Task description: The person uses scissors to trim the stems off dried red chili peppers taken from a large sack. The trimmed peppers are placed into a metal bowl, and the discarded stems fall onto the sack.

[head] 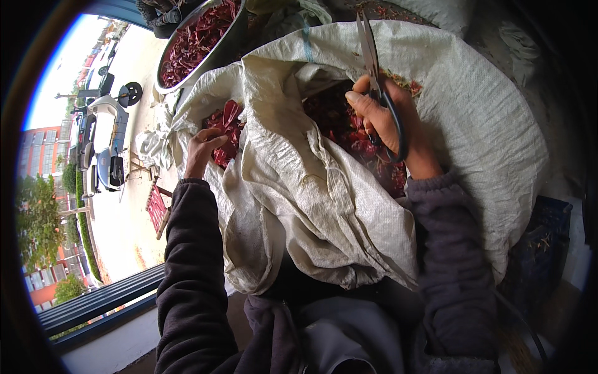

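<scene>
Black-handled scissors (369,51) are in my right hand (390,117), their blades pointing away from me and a little apart. The hand is above an open woven plastic sack (476,107) with dark red dried chili peppers (359,145) inside. At the left, my left hand (203,147) reaches over a second opening in the white woven sacking (275,135), its thumb and forefinger at the edge of a heap of red dried chilies (226,121). Whether those fingers pinch a chili cannot be told. Folds of sacking lie between my two hands.
A metal basin (233,44) of dried chilies stands at the upper left. A folding stool with red webbing (156,205) is beyond my left arm, and a scooter (105,140) is parked outside. A dark blue crate (542,248) stands at the right. Gloved hands of another person show at the top.
</scene>
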`<action>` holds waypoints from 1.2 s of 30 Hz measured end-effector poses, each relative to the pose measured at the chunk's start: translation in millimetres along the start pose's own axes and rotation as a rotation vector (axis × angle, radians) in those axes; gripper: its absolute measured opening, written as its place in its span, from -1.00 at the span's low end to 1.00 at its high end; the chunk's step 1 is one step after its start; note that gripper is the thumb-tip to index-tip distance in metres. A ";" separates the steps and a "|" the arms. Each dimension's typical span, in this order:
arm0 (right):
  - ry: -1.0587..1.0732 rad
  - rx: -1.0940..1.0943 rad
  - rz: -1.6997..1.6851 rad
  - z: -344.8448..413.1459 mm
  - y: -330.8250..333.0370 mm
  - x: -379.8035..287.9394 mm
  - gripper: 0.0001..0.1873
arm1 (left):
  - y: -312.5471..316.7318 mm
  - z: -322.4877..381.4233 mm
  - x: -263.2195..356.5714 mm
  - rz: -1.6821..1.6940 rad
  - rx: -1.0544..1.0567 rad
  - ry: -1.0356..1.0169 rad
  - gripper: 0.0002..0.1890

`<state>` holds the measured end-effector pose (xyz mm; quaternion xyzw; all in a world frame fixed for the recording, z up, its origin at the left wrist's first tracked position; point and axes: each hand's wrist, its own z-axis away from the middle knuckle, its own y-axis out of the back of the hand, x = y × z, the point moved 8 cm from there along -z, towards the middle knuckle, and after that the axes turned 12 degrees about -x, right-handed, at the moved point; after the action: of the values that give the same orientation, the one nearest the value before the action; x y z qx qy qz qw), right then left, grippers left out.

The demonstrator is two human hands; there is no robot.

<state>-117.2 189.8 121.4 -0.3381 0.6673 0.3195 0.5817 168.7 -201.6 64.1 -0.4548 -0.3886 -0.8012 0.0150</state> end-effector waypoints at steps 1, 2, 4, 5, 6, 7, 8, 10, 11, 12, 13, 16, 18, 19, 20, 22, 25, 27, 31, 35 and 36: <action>-0.007 0.003 -0.001 0.2 0.5 0.8 -0.75 | 2.2 2.5 4.2 0.041 0.015 -0.037 -0.65; -0.017 0.001 -0.010 -0.3 -0.1 1.9 -0.75 | 9.6 5.7 6.9 0.060 0.090 -0.044 -0.71; -0.002 0.012 0.045 0.0 0.1 -0.1 -0.72 | 15.5 9.3 10.5 0.222 0.148 -0.037 -0.77; 0.025 0.028 0.111 0.9 0.5 -3.6 -0.71 | 20.6 11.8 12.2 0.258 0.211 0.006 -0.80; 0.054 0.046 0.177 1.9 0.6 -7.6 -0.70 | 16.9 12.9 18.2 0.463 0.226 -0.053 -0.84; 0.035 0.032 0.239 2.2 -1.9 -8.1 -0.65 | 9.8 11.6 35.3 0.604 0.143 -0.176 -0.80; 0.088 0.056 0.284 4.3 -1.9 -14.3 -0.66 | 3.0 11.9 51.1 0.722 0.079 -0.245 -0.75; 0.112 0.049 0.348 6.5 -6.2 -20.0 -0.59 | -17.7 16.3 89.3 0.930 -0.103 -0.371 -0.57; 0.132 0.071 0.370 7.2 -7.6 -23.4 -0.55 | -30.9 16.4 109.7 0.993 -0.188 -0.402 -0.57; 0.104 0.052 0.331 7.2 -8.7 -21.9 -0.54 | -45.5 15.8 126.6 1.068 -0.244 -0.394 -0.60; 0.073 0.043 0.301 6.4 -10.5 -20.1 -0.54 | -61.4 15.7 144.4 1.143 -0.309 -0.404 -0.63; 0.048 0.046 0.229 2.3 -11.0 -18.8 -0.55 | -118.0 15.3 194.1 1.267 -0.556 -0.438 -0.58; 0.064 0.083 0.151 -1.5 -7.2 -17.4 -0.56 | -159.0 13.1 220.7 1.348 -0.768 -0.422 -0.56; 0.036 0.064 0.059 -4.1 -7.3 -12.2 -0.57 | -180.0 16.7 236.4 1.343 -0.913 -0.492 -0.56; 0.024 0.080 0.035 -6.3 -5.4 -9.0 -0.58 | -197.2 13.2 237.4 1.341 -0.888 -0.424 -0.56; -0.033 0.041 -0.132 -10.8 -6.5 2.3 -0.64 | -227.0 8.8 239.7 1.299 -0.833 -0.343 -0.57; -0.019 0.124 -0.151 -11.2 3.2 6.9 -0.63 | -251.2 17.7 252.0 1.188 -0.890 -0.385 -0.54; -0.005 0.180 -0.056 -9.7 9.4 5.1 -0.59 | -253.8 18.3 249.2 1.165 -0.786 -0.314 -0.57; 0.068 0.237 0.170 -6.4 18.1 -7.5 -0.51 | -247.1 27.0 261.5 1.056 -0.805 -0.398 -0.58; -0.004 0.171 0.318 -6.9 20.0 -7.5 -0.51 | -248.8 23.7 256.6 0.914 -0.734 -0.332 -0.59; -0.035 0.149 0.291 -7.2 20.0 -5.2 -0.51 | -249.7 23.6 255.7 0.910 -0.738 -0.320 -0.58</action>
<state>-137.2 195.7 128.1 -0.1880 0.7208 0.3560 0.5642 -58.4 71.8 108.1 -0.6652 0.1510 -0.7179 0.1389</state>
